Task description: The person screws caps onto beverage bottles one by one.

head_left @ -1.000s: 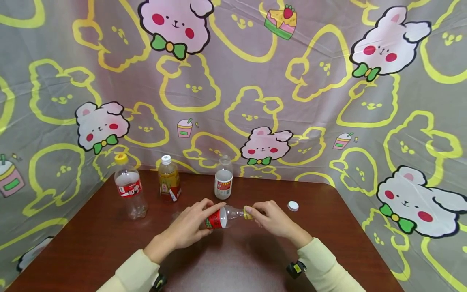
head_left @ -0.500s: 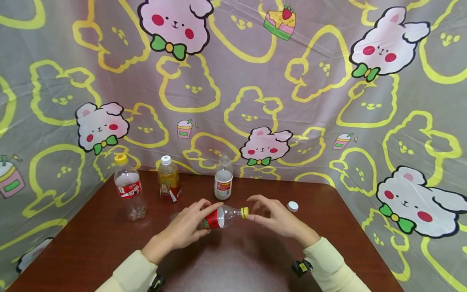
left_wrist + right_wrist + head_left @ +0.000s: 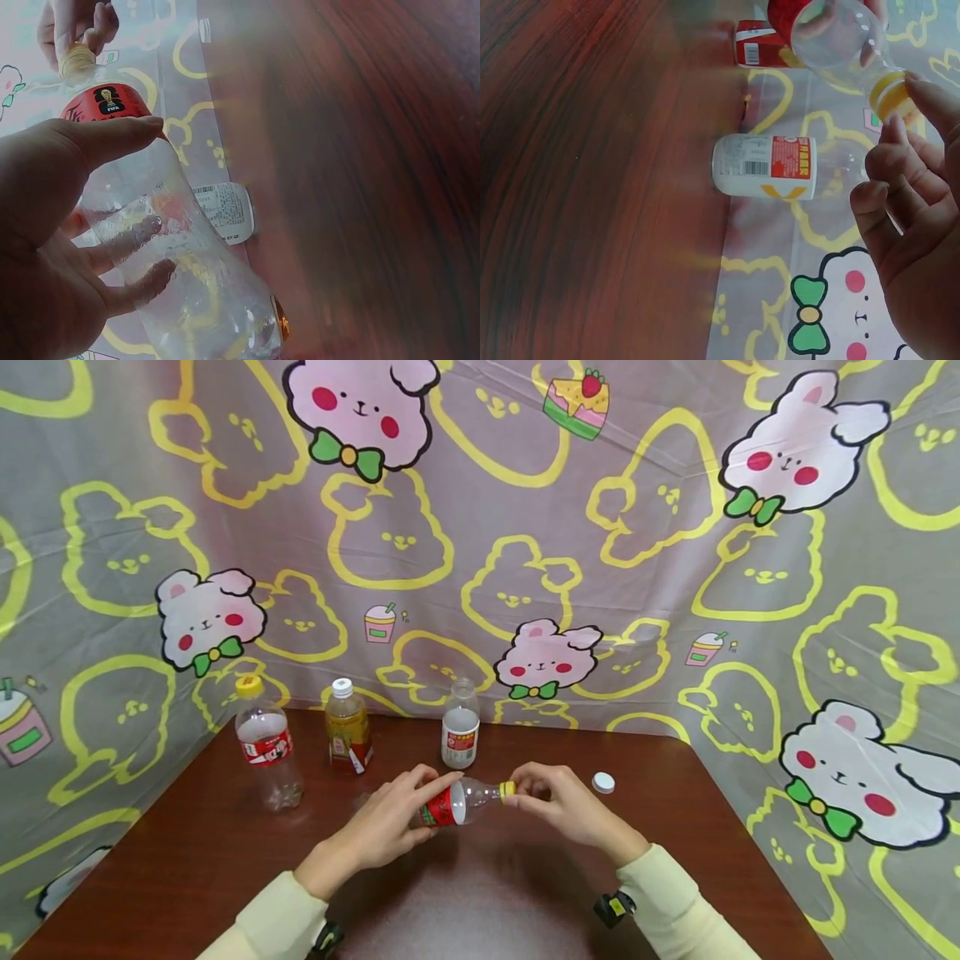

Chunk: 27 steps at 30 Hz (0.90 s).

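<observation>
My left hand (image 3: 393, 818) grips a clear plastic bottle (image 3: 476, 799) with a red label round its body. The bottle lies tilted almost flat above the table, its neck to the right. In the left wrist view, the thumb crosses just below the red label (image 3: 112, 105) and the other fingers show through the clear wall. A yellow cap (image 3: 507, 789) sits on the bottle's mouth. My right hand (image 3: 566, 806) pinches this cap between thumb and index finger. In the right wrist view, those fingertips touch the yellow cap (image 3: 894, 97) while the other fingers curl beside it.
Behind the hands stands an uncapped clear bottle (image 3: 460, 739) with a white label. A white cap (image 3: 603, 782) lies at the right. On the left are a yellow-capped bottle (image 3: 266, 752) and a white-capped bottle (image 3: 348, 731). A patterned curtain (image 3: 465, 610) surrounds the brown table (image 3: 480, 910).
My right hand pinched the cap, let go with fingers spread half a second ago, and is back on it now. The left hand keeps its grip with only slight movement.
</observation>
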Tool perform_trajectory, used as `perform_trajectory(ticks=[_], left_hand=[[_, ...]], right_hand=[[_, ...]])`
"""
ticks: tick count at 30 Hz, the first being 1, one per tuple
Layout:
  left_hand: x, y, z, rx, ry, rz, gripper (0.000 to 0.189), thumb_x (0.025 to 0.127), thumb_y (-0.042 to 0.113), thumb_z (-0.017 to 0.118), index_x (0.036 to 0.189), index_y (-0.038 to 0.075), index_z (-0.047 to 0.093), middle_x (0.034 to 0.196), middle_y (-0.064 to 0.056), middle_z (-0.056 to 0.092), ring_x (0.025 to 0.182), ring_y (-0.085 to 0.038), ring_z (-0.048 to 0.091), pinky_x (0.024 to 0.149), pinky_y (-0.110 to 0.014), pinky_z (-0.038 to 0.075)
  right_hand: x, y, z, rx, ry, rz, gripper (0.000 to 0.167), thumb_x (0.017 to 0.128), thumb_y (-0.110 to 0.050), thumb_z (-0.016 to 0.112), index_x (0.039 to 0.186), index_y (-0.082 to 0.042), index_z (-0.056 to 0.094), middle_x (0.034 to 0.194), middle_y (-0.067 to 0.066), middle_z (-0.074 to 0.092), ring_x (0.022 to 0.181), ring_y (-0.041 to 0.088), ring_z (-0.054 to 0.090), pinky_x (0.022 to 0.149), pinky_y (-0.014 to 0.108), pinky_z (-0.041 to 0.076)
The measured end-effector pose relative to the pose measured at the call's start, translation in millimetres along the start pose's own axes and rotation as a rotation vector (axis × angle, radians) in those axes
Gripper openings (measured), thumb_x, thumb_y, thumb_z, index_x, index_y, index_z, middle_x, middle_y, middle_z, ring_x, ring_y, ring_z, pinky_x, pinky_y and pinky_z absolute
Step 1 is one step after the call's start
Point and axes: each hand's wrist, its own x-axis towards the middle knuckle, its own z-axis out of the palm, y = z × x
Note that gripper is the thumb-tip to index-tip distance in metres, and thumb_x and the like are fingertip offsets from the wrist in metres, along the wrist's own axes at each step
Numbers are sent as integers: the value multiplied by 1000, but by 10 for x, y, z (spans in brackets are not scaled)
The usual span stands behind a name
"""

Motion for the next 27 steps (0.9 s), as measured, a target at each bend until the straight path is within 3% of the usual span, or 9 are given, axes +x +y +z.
perform_trajectory(ticks=[3, 6, 11, 14, 17, 19, 23, 27], left_hand=[[9, 18, -4, -2, 2, 2, 85, 80, 20, 89, 153, 29, 47, 129, -3, 54, 113, -24, 57, 87, -50, 51], [18, 38, -7, -4, -6, 4, 86, 80, 21, 89, 154, 33, 45, 130, -3, 54, 113, -23, 57, 87, -50, 51], [29, 37, -14, -9, -16, 5, 87, 81, 21, 89, 154, 34, 44, 131, -4, 54, 113, -24, 57, 87, -51, 51], [34, 13, -13, -11, -16, -2, 85, 81, 20, 88, 153, 30, 46, 130, -5, 54, 113, -25, 57, 87, -51, 51], [35, -15, -16, -13, -23, -16, 84, 81, 20, 89, 153, 28, 47, 131, -5, 54, 114, -25, 57, 88, -52, 51], [38, -30, -16, -13, -27, -22, 84, 81, 21, 88, 153, 28, 47, 131, -5, 54, 114, -25, 57, 89, -52, 51], [49, -38, -22, -10, -29, -17, 84, 81, 22, 88, 153, 29, 46, 131, -5, 53, 114, -25, 57, 90, -52, 51], [63, -29, -19, -5, -32, -9, 83, 82, 22, 88, 153, 27, 46, 131, -5, 53, 114, -25, 57, 90, -52, 51]], right_hand=[[20, 30, 42, -30, 1, -23, 11, 101, -32, 66, 99, -21, 68, 79, -8, 64, 70, 9, 57, 62, 27, 49], [28, 37, 84, -68, 7, -30, 27, 107, -32, 55, 84, -21, 66, 70, -7, 59, 64, 8, 52, 59, 26, 46], [20, 12, 78, -132, 11, 42, 47, 110, -42, 42, 69, -26, 59, 59, -10, 50, 55, 7, 48, 52, 25, 40], [3, 11, 23, -149, 14, 64, 36, 108, -46, 45, 83, -29, 65, 67, -13, 56, 62, 8, 54, 56, 25, 45], [-17, 13, -43, -123, 7, 40, 20, 103, -44, 60, 113, -28, 65, 86, -12, 65, 73, 11, 61, 65, 27, 51], [-25, 21, -73, -99, -2, 9, 37, 97, -42, 69, 130, -27, 59, 98, -8, 67, 81, 12, 63, 71, 29, 54], [-16, 41, -87, -68, -25, -63, 56, 90, -37, 79, 139, -28, 53, 106, -4, 66, 86, 12, 65, 73, 33, 57], [-8, 36, -66, -21, -32, -101, 53, 89, -31, 81, 136, -26, 56, 103, -5, 67, 85, 12, 67, 73, 33, 58]])
